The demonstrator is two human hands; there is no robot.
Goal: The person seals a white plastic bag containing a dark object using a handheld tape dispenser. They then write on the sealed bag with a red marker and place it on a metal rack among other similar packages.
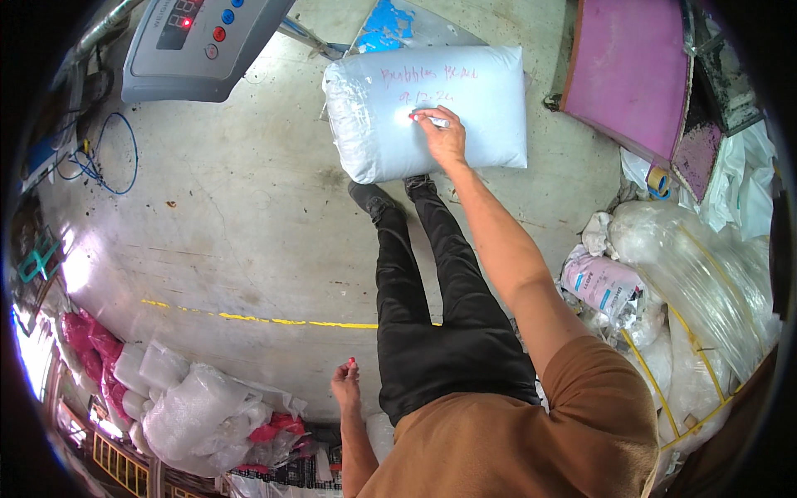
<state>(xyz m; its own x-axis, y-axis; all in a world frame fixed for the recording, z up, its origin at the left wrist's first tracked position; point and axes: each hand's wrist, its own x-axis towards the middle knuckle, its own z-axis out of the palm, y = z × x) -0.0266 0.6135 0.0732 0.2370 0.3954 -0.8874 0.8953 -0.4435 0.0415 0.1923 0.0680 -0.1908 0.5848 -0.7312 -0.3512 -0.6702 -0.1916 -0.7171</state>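
A plump pale white sack (490, 91) lies on the metal platform (432, 29) in front of my feet, with red handwriting across its upper face. My right hand (447, 139) pinches a white marker (438, 123), its red tip at the sack's surface just below the writing. Down by my left hip, my left hand (345, 383) is closed around a small red marker cap (352, 361) that pokes up from the fingertips.
A grey scale display (199, 46) with lit digits stands at the upper left. Blue cable (124, 158) loops on the floor below it. Clear plastic bundles (697, 266) and a yellow frame (706, 365) crowd the right; bubble wrap (195, 415) is piled lower left.
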